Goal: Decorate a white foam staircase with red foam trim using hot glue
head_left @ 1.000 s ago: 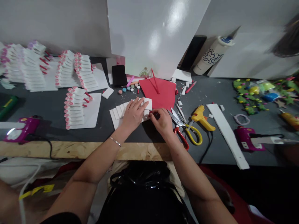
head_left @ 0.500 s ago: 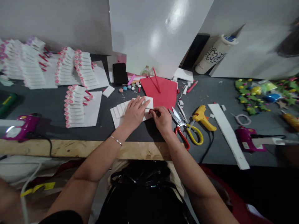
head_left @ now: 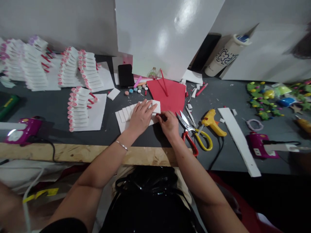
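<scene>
My left hand (head_left: 141, 117) lies flat, fingers stretched out, over a row of overlapping white foam strips (head_left: 125, 114) on a white sheet (head_left: 121, 127). Close by on the right, my right hand (head_left: 169, 123) pinches a small red piece (head_left: 158, 115) at the sheet's edge; most of that piece is hidden by the fingers. Behind both hands is a sheet of red paper (head_left: 175, 97) with a thin red stick (head_left: 164, 82) on it. Scissors (head_left: 187, 124) with one red and one yellow handle lie just right of my right hand.
A yellow glue gun (head_left: 213, 122) and a long white foam strip (head_left: 239, 140) lie to the right. Several pink-tipped white bundles (head_left: 79, 108) stand at left. A phone (head_left: 125, 75), small coloured discs (head_left: 135, 90) and a tumbler (head_left: 225, 56) are behind. A person's arm shows at lower left.
The view has shifted slightly. Both hands keep almost the same place and pose, the left flat on the strips, the right pinching at the red piece.
</scene>
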### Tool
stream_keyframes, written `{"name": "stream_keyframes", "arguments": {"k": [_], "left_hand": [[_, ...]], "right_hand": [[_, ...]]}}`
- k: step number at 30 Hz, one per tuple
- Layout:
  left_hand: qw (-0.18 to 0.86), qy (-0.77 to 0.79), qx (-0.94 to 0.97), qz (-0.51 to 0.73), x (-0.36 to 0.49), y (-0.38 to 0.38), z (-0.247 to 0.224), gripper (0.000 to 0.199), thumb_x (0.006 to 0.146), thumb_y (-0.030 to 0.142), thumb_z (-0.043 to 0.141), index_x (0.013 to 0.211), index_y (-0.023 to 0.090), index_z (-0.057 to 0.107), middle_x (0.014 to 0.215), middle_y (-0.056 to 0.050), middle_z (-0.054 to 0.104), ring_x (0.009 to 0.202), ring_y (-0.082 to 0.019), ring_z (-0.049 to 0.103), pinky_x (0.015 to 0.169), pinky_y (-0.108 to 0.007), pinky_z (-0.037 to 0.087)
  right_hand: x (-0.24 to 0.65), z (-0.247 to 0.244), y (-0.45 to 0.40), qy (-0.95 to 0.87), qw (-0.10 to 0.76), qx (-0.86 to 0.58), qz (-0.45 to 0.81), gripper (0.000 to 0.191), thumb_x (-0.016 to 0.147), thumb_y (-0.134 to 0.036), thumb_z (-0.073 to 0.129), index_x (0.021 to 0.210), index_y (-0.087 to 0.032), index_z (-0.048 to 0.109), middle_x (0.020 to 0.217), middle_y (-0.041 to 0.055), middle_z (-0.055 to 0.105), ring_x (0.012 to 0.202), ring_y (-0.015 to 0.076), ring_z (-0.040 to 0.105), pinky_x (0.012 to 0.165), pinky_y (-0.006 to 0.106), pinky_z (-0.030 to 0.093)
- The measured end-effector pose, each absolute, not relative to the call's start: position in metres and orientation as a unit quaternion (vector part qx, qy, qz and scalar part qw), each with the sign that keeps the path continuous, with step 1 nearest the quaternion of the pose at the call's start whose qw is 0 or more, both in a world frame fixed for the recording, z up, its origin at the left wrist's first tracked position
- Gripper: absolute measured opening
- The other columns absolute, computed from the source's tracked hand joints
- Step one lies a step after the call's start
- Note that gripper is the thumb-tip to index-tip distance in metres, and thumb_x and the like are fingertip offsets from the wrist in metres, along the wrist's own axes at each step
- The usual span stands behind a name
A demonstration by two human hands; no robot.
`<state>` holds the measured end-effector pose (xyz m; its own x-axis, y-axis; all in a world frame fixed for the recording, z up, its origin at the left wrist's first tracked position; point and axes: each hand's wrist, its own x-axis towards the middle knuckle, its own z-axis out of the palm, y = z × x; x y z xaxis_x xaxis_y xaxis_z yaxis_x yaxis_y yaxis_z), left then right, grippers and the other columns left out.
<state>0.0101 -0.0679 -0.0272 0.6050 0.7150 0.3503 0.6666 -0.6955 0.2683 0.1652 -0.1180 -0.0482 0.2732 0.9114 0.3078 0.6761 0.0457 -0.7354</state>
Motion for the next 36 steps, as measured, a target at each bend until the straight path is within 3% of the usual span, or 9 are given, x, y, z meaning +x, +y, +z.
{"name": "stream_keyframes", "arguments": {"k": [21, 36], "left_hand": [[0.048, 0.383, 0.895, 0.225, 0.01, -0.0675, -0.0285, 0.049, 0.094, 0.009, 0.044, 0.141, 0.021, 0.051, 0.146, -0.012, 0.054, 0.142, -0.029, 0.042, 0.116, -0.053, 0.036], [0.045, 0.386, 0.895, 0.219, 0.0104, -0.069, -0.0287, 0.047, 0.095, 0.011, 0.045, 0.141, 0.02, 0.051, 0.146, -0.013, 0.054, 0.142, -0.029, 0.042, 0.118, -0.052, 0.034]], "right_hand": [[0.1643, -0.0504, -0.114, -0.558, 0.438, -0.684, 0.17, 0.01, 0.084, -0.03, 0.061, 0.083, -0.024, 0.068, 0.083, 0.0057, 0.074, 0.077, 0.0233, 0.066, 0.073, 0.036, 0.05], [0.1682, -0.0488, -0.1151, -0.586, 0.429, -0.671, 0.151, 0.004, 0.082, -0.023, 0.065, 0.082, -0.021, 0.068, 0.082, 0.0062, 0.067, 0.08, 0.0236, 0.062, 0.075, 0.036, 0.048]]}}
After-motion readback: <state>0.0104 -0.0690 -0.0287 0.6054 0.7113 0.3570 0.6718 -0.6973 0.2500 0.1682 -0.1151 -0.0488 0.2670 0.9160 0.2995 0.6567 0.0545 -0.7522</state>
